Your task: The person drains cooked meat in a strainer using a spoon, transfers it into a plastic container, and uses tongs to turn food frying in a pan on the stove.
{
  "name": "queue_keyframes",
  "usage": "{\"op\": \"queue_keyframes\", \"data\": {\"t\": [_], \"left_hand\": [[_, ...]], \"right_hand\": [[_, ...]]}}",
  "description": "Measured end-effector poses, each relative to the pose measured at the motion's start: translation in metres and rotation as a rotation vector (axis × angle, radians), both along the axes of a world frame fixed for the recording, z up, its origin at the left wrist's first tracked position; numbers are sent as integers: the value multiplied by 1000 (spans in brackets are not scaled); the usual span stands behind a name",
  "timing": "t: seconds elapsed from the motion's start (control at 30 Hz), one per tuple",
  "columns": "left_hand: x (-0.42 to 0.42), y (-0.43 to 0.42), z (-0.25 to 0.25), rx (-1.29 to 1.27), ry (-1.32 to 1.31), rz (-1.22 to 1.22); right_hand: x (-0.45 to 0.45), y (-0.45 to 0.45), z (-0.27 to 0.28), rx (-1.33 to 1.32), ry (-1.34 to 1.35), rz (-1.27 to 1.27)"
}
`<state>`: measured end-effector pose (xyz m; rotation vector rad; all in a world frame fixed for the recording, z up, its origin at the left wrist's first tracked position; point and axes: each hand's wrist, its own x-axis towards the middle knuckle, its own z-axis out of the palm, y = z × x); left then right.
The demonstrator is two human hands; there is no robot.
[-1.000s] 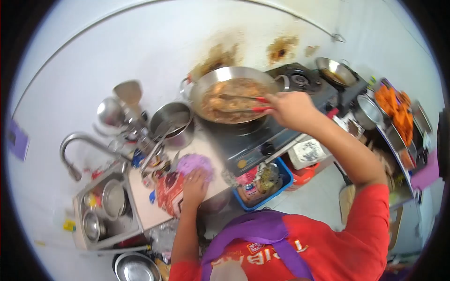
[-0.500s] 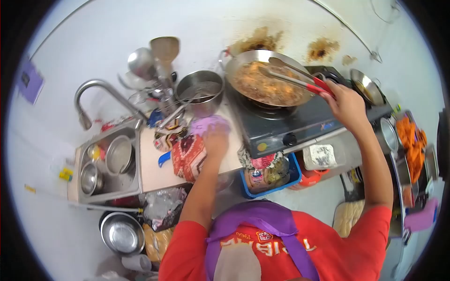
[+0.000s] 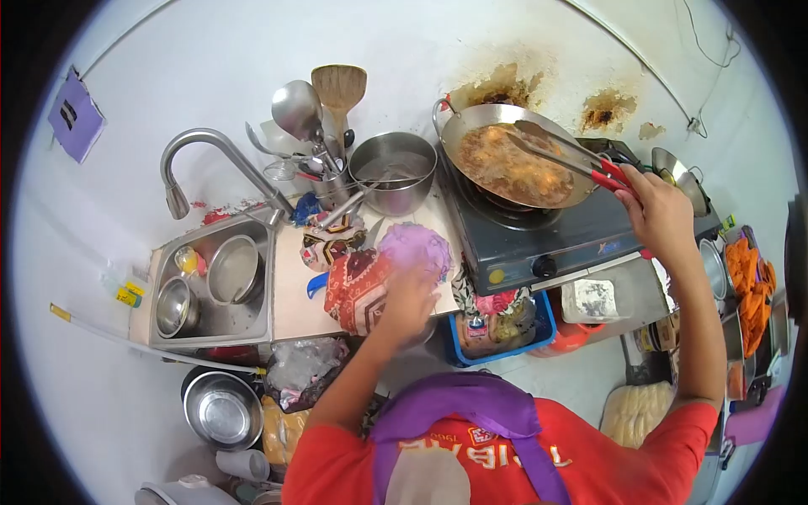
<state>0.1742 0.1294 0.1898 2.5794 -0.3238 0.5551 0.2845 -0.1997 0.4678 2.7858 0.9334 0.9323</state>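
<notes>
My right hand (image 3: 658, 206) is closed around the red handles of metal tongs (image 3: 557, 156). Their tips are over a wok (image 3: 581, 200) of bubbling brown liquid with orange pieces, on a black gas stove (image 3: 505, 259). Over the counter's front edge, my left hand (image 3: 409, 301) is slightly blurred, with its fingers loosely stretched out and nothing visible in them. Just beyond its fingers lies a bunched purple cloth or bag (image 3: 416, 250); whether they touch is unclear. A red patterned cloth (image 3: 353, 295) lies left of that hand.
A steel pot (image 3: 396, 198) stands left of the stove, beside a holder of utensils with a wooden spatula (image 3: 338, 88). Further left, a sink (image 3: 210, 324) with a curved faucet (image 3: 227, 143) holds bowls. Below the counter are a blue basket (image 3: 505, 357) and a red container (image 3: 566, 337).
The whole view has shifted, so the counter and stove appear further right and lower. My left hand has drawn back from the purple bundle toward the counter's edge. My right hand still grips the tongs.
</notes>
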Motion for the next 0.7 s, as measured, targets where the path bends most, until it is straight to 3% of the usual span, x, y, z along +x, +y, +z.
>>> {"op": "queue_keyframes", "data": {"t": [0.17, 0.37, 0.43, 0.63, 0.7], "left_hand": [[-58, -8, 7, -83, 56, -78], [-97, -11, 6, -152, 149, -91], [-107, -6, 6, -160, 102, -69], [-139, 21, -12, -247, 116, 39], [-148, 30, -18, -260, 96, 91]], "right_hand": [[-14, 79, 25, -70, -39, 75], [17, 198, 4, -288, 31, 282], [41, 234, -10, -521, 61, 179], [86, 300, -26, -488, 308, 5], [103, 310, -32, -504, 256, 62]]}}
